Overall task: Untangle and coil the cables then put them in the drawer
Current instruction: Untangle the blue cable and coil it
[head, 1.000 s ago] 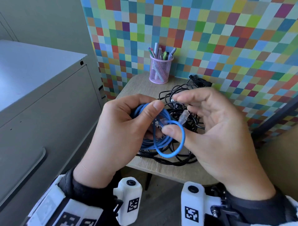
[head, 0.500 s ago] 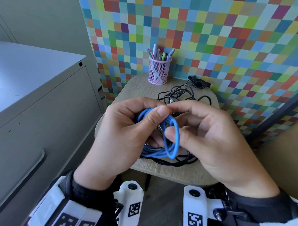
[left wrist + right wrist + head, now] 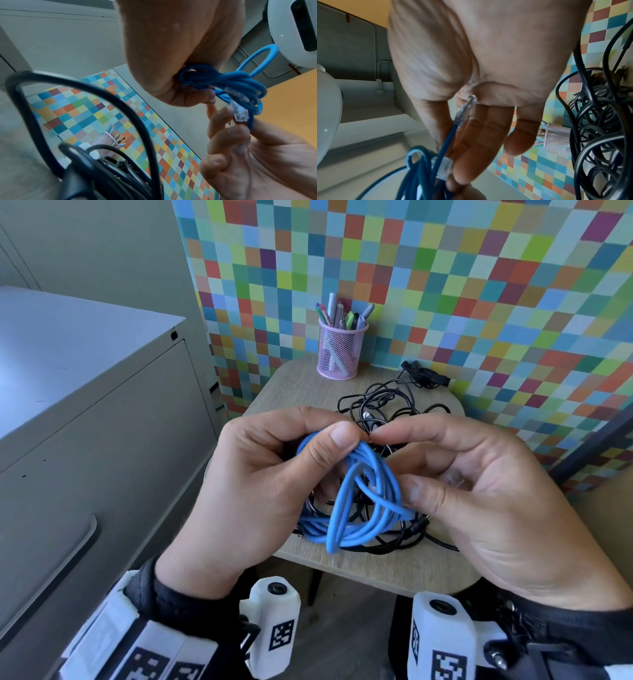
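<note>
Since the earlier frame, both hands have drawn together and the loose loop has been pulled in against the coil. At frame centre the left hand (image 3: 260, 484) grips the coiled blue network cable (image 3: 359, 501) under its thumb, above the wooden worktop (image 3: 394, 570); the right hand (image 3: 479, 491) pinches the cable's clear plastic plug (image 3: 240, 113) just beside the coil. Judged step: securing the tail. Next the plug probably needs threading through, tightly. Tangled black cables (image 3: 383, 405) lie behind.

Wall (image 3: 445, 285) of many-coloured squares; plain grey-green wall (image 3: 102, 251) left. Small round-cornered wooden table (image 3: 376, 570). Grey metal cabinet (image 3: 85, 412) at left. Grey floor (image 3: 349, 645). Daylight.
</note>
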Tool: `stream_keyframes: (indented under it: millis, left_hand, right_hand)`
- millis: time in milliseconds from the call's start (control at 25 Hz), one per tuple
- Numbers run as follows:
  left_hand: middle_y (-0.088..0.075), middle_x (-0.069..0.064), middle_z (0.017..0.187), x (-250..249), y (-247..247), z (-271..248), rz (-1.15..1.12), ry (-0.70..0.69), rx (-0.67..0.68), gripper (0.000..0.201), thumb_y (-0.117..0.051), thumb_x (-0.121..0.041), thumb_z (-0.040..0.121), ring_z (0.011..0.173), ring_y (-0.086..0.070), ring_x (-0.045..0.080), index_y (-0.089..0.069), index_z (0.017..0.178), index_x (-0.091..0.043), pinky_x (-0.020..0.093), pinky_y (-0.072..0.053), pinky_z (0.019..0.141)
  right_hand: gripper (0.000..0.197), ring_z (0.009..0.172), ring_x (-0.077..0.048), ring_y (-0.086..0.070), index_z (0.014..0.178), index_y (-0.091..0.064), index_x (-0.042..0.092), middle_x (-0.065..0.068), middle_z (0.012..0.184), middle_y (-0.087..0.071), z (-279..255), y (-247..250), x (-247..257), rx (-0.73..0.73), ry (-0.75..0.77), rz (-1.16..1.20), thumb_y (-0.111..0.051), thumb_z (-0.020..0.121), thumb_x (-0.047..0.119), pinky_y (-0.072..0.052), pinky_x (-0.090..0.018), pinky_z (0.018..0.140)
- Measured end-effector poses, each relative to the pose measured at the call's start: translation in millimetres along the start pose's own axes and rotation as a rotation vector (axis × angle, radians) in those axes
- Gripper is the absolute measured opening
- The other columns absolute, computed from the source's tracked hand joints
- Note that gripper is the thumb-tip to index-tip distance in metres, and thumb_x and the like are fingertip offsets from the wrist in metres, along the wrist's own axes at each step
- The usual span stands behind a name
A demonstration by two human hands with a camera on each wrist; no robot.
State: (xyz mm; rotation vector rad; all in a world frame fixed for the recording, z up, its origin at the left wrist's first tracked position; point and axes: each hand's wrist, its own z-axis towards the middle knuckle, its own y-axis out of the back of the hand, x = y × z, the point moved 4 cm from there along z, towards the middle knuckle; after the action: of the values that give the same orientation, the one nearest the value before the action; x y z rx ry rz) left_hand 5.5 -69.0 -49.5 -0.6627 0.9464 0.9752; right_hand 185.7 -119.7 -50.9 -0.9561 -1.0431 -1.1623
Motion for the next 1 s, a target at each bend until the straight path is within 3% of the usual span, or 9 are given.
stream_keyframes:
  millis: [120, 280, 440, 520, 680, 760, 880, 1000]
  left_hand:
    - [-0.071, -0.001, 0.071, -3.6, 2.4, -0.8, -0.057, -0.045, -0.022, 0.019, -0.066, -0.02, 0.099, 0.057, -0.06, 0.01, -0.076, 0.087, -0.009, 0.018, -0.05, 0.057]
    - [-0.072, 0.005, 0.071, -2.6, 1.4, -1.2, -0.004, -0.052, 0.003, 0.015, -0.067, -0.021, 0.092, 0.057, -0.061, 0.016, -0.078, 0.085, -0.012, 0.025, -0.052, 0.058]
    - [-0.072, -0.001, 0.072, -3.6, -0.5, -1.4, 0.016, -0.064, -0.004, 0.013, -0.069, -0.019, 0.09, 0.057, -0.061, 0.011, -0.077, 0.085, -0.011, 0.022, -0.05, 0.057]
    - [-0.072, -0.005, 0.073, -2.4, 1.8, -1.3, 0.007, -0.054, -0.003, 0.014, -0.069, -0.02, 0.09, 0.057, -0.062, 0.01, -0.077, 0.084, -0.01, 0.021, -0.05, 0.058]
    - [-0.069, 0.002, 0.066, -2.1, 6.3, -1.6, -0.114, -0.021, -0.004, 0.018, -0.073, -0.032, 0.084, 0.048, -0.058, 0.013, -0.08, 0.084, -0.016, 0.021, -0.048, 0.05]
    - [-0.066, 0.007, 0.062, -4.0, 7.9, -1.2, -0.167, -0.031, -0.001, 0.02, -0.073, -0.037, 0.083, 0.045, -0.057, 0.011, -0.081, 0.085, -0.02, 0.021, -0.048, 0.047]
    - [-0.069, 0.001, 0.064, -4.8, 9.1, -0.7, -0.231, -0.034, -0.013, 0.019, -0.073, -0.038, 0.083, 0.045, -0.059, 0.007, -0.081, 0.084, -0.021, 0.017, -0.048, 0.045]
    - [-0.065, 0.0, 0.057, -4.0, 8.6, 0.6, -0.287, 0.0, -0.071, 0.018, -0.07, -0.035, 0.081, 0.039, -0.054, 0.007, -0.079, 0.078, -0.02, 0.016, -0.044, 0.041]
  right_hand:
    - [0.03, 0.077, -0.02, -0.074, 0.101, -0.081, 0.024, -0.014, 0.084, -0.076, -1.5, 3.4, 1.9, -0.05, -0.016, -0.018, -0.078, 0.072, 0.017, -0.059, -0.024, 0.071]
    - [0.028, 0.097, -0.023, -0.075, 0.111, -0.076, 0.021, -0.009, 0.104, -0.078, -2.8, -1.3, 1.4, 0.065, 0.038, -0.02, -0.08, 0.085, 0.028, -0.058, -0.03, 0.085]
    - [0.035, 0.094, -0.029, -0.075, 0.115, -0.07, 0.017, -0.013, 0.101, -0.079, -2.5, -4.5, -3.8, 0.144, -0.027, 0.011, -0.081, 0.086, 0.034, -0.058, -0.035, 0.085]
    - [0.033, 0.093, -0.025, -0.075, 0.112, -0.073, 0.017, -0.01, 0.099, -0.079, -1.4, -6.8, -4.3, 0.144, -0.012, -0.004, -0.083, 0.084, 0.033, -0.058, -0.032, 0.085]
    - [0.031, 0.092, -0.031, -0.075, 0.101, -0.082, 0.017, -0.01, 0.096, -0.08, -0.1, -3.7, -3.9, 0.037, 0.006, -0.133, -0.084, 0.08, 0.039, -0.062, -0.04, 0.085]
    - [0.021, 0.09, -0.027, -0.076, 0.098, -0.083, 0.017, -0.012, 0.093, -0.08, 0.0, 2.7, -3.7, -0.038, -0.023, -0.148, -0.078, 0.081, 0.029, -0.062, -0.032, 0.082]
    - [0.012, 0.085, -0.016, -0.075, 0.093, -0.082, 0.017, -0.009, 0.09, -0.08, 1.9, 15.2, -7.1, -0.178, -0.037, -0.261, -0.073, 0.085, 0.019, -0.056, -0.019, 0.074]
    - [0.012, 0.091, -0.007, -0.074, 0.096, -0.078, 0.024, 0.004, 0.094, -0.08, 2.4, 24.5, -16.3, -0.244, -0.113, -0.442, -0.069, 0.095, 0.018, -0.052, -0.022, 0.075]
